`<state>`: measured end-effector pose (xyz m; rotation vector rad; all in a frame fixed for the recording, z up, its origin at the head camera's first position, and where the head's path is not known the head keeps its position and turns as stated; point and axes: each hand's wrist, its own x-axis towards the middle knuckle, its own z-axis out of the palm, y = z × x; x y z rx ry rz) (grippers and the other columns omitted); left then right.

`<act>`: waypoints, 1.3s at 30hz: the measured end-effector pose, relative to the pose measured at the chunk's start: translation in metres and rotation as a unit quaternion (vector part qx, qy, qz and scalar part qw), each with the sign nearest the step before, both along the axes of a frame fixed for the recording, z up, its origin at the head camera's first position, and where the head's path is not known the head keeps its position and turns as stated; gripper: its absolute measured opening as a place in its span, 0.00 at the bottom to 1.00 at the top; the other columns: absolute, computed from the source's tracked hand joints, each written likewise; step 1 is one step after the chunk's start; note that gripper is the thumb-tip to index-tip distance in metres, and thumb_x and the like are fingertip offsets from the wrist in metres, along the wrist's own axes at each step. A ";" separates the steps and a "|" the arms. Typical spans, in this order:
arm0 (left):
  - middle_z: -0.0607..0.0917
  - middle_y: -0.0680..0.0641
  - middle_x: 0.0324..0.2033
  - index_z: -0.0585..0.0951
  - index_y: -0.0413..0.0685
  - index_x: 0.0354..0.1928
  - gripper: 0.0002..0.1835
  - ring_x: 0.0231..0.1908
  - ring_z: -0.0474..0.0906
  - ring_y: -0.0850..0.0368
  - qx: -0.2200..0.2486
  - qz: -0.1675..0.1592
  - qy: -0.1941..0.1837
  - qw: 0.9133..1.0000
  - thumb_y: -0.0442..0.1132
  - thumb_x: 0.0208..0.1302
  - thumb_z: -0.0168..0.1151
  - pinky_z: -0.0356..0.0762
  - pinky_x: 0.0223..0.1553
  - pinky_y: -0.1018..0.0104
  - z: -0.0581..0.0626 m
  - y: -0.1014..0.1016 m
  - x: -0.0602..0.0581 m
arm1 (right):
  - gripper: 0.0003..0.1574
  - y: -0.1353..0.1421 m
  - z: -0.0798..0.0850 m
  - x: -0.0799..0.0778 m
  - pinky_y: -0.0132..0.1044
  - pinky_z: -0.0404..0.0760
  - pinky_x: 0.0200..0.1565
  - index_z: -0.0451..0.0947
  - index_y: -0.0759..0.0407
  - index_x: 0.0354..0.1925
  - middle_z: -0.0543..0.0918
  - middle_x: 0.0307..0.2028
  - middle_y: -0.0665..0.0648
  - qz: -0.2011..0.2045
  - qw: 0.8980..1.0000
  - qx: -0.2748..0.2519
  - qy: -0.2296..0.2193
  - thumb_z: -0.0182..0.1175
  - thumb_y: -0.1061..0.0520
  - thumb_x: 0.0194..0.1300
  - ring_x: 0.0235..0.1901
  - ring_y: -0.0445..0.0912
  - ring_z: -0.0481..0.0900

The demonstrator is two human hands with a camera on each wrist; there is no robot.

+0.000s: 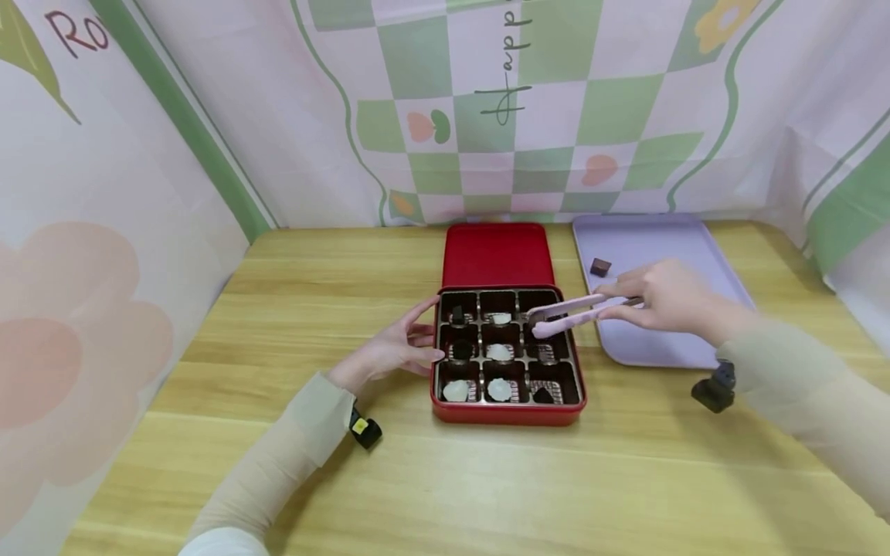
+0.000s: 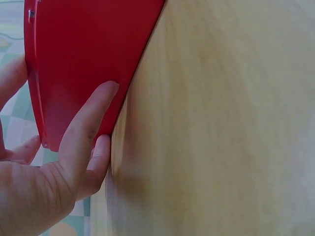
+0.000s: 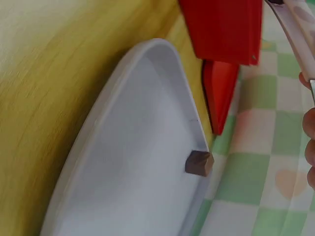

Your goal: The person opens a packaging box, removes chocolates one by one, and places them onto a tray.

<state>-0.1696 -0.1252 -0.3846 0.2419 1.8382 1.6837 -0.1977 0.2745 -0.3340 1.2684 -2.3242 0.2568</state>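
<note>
A red tin [image 1: 509,415] with a dark divided insert stands on the table, its compartments holding white and dark chocolates. My left hand [image 1: 391,349] rests against the tin's left side; in the left wrist view its thumb [image 2: 83,128] lies nearly straight along the red wall. With my right hand [image 1: 677,301] I grip pale pink tongs [image 1: 580,313], their tips over the tin's back right compartment. Something dark shows at the tips, also at the top of the right wrist view; whether it is pinched is hard to tell. A white chocolate [image 1: 499,352] sits in the central compartment.
Right of the tin lies a lilac tray [image 1: 653,351], with one brown chocolate cube [image 1: 601,267] near its back left edge. A red lid [image 1: 497,255] lies flat behind the tin. Checked cloth [image 1: 549,116] hangs along the table's back edge.
</note>
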 end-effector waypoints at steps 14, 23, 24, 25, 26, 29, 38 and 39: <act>0.53 0.32 0.68 0.45 0.70 0.74 0.50 0.68 0.55 0.36 0.007 0.002 -0.004 1.000 0.24 0.61 0.58 0.81 0.46 0.46 0.001 0.002 -0.002 | 0.22 0.054 -0.002 0.006 0.50 0.78 0.31 0.85 0.62 0.42 0.86 0.37 0.64 -0.225 0.967 -0.084 -0.084 0.71 0.51 0.49 0.34 0.62 0.83; 0.53 0.32 0.68 0.46 0.71 0.74 0.50 0.68 0.55 0.37 0.003 0.005 -0.004 1.000 0.24 0.61 0.58 0.81 0.46 0.46 -0.001 0.000 0.000 | 0.20 0.080 -0.008 0.001 0.32 0.57 0.14 0.86 0.59 0.41 0.85 0.23 0.61 -0.275 0.954 -0.095 -0.071 0.70 0.49 0.51 0.16 0.45 0.71; 0.53 0.32 0.68 0.46 0.71 0.74 0.50 0.68 0.55 0.37 0.004 0.005 -0.003 1.000 0.24 0.61 0.58 0.81 0.46 0.46 -0.001 0.000 0.000 | 0.21 0.083 -0.007 0.001 0.34 0.57 0.14 0.86 0.59 0.41 0.85 0.22 0.61 -0.286 0.951 -0.092 -0.078 0.70 0.48 0.51 0.16 0.47 0.71; 0.54 0.32 0.68 0.46 0.72 0.74 0.50 0.68 0.55 0.37 0.004 0.005 -0.005 1.000 0.24 0.60 0.59 0.81 0.46 0.47 -0.001 0.000 0.000 | 0.22 0.085 -0.007 0.001 0.35 0.57 0.14 0.86 0.58 0.42 0.84 0.19 0.60 -0.299 0.946 -0.088 -0.088 0.69 0.46 0.52 0.16 0.49 0.72; 0.54 0.32 0.68 0.46 0.71 0.74 0.50 0.67 0.55 0.37 0.005 0.005 -0.004 1.000 0.24 0.60 0.59 0.81 0.46 0.47 -0.001 0.000 0.000 | 0.24 0.088 -0.006 0.001 0.36 0.58 0.14 0.85 0.58 0.44 0.82 0.16 0.59 -0.312 0.941 -0.082 -0.098 0.68 0.44 0.53 0.16 0.50 0.72; 0.54 0.33 0.68 0.46 0.72 0.74 0.50 0.67 0.56 0.37 0.006 0.005 -0.003 1.000 0.25 0.60 0.59 0.82 0.45 0.47 -0.002 0.000 0.000 | 0.28 0.095 -0.004 0.001 0.38 0.58 0.13 0.83 0.57 0.47 0.74 0.09 0.53 -0.347 0.927 -0.065 -0.126 0.64 0.39 0.56 0.14 0.48 0.67; 0.53 0.32 0.68 0.46 0.71 0.74 0.50 0.67 0.56 0.37 0.004 0.009 -0.007 1.000 0.24 0.60 0.59 0.81 0.46 0.47 0.000 0.001 0.002 | 0.36 0.107 -0.005 -0.006 0.40 0.62 0.13 0.80 0.55 0.52 0.73 0.12 0.61 -0.401 0.897 -0.007 -0.187 0.55 0.31 0.60 0.15 0.51 0.68; 0.54 0.32 0.68 0.46 0.71 0.74 0.50 0.67 0.56 0.37 0.003 0.010 -0.008 1.000 0.24 0.60 0.59 0.81 0.46 0.47 0.000 0.002 0.002 | 0.37 0.108 -0.005 -0.007 0.41 0.62 0.13 0.79 0.56 0.53 0.77 0.16 0.66 -0.401 0.895 0.000 -0.195 0.54 0.30 0.60 0.15 0.52 0.70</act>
